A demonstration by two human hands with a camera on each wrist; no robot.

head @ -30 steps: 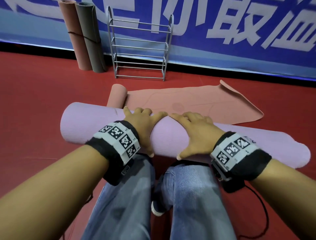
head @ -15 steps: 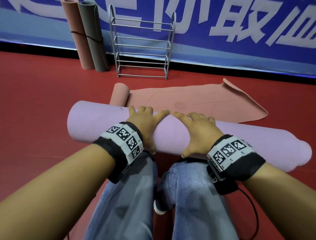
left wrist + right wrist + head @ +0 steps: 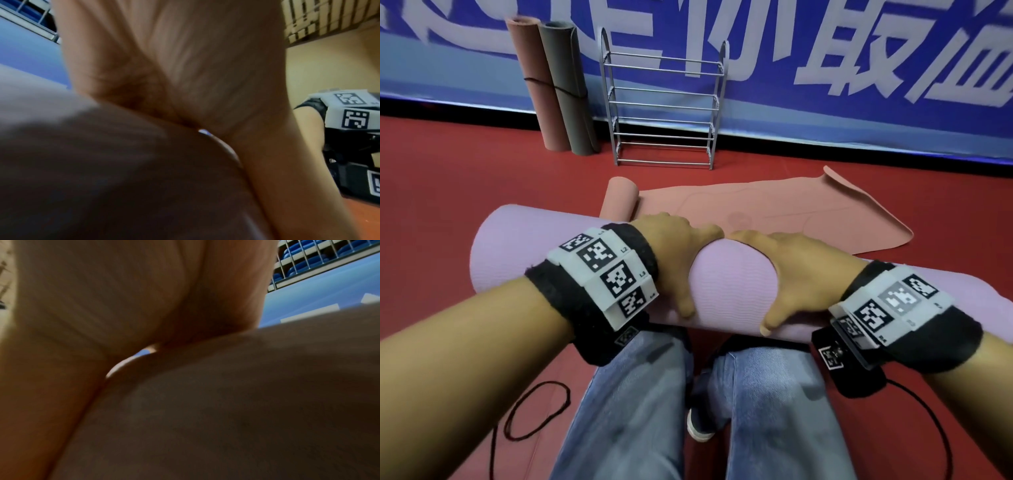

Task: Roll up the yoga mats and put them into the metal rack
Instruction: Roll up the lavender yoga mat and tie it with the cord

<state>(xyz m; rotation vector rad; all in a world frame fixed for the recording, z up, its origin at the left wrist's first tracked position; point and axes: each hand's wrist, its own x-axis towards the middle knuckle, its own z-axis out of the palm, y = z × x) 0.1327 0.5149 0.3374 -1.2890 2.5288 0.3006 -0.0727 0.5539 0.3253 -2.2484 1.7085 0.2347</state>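
- Head view: the rolled lilac mat (image 3: 736,284) lies across the middle of the frame, long axis left to right, its right end dipping toward the lower right edge; it sits just above the person's knees (image 3: 688,411) on the red floor (image 3: 448,192); the left hand (image 3: 674,253) and right hand (image 3: 801,270) drape over its top side by side at mid-length, index tips nearly meeting, thumbs down the near face, fingers bent over the far side, so each hand clasps the roll; behind it a salmon mat (image 3: 774,212) lies partly unrolled, its rolled end at the left; the metal rack (image 3: 664,102) stands upright at upper centre with bare rails; two rolled mats (image 3: 558,85) lean left of it.
- Left wrist view: blurred; the palm (image 3: 185,65) presses on the mat's curved surface (image 3: 102,178), which fills the lower left.
- Right wrist view: blurred; the palm (image 3: 113,296) lies on the mat (image 3: 246,402), which fills the lower right.
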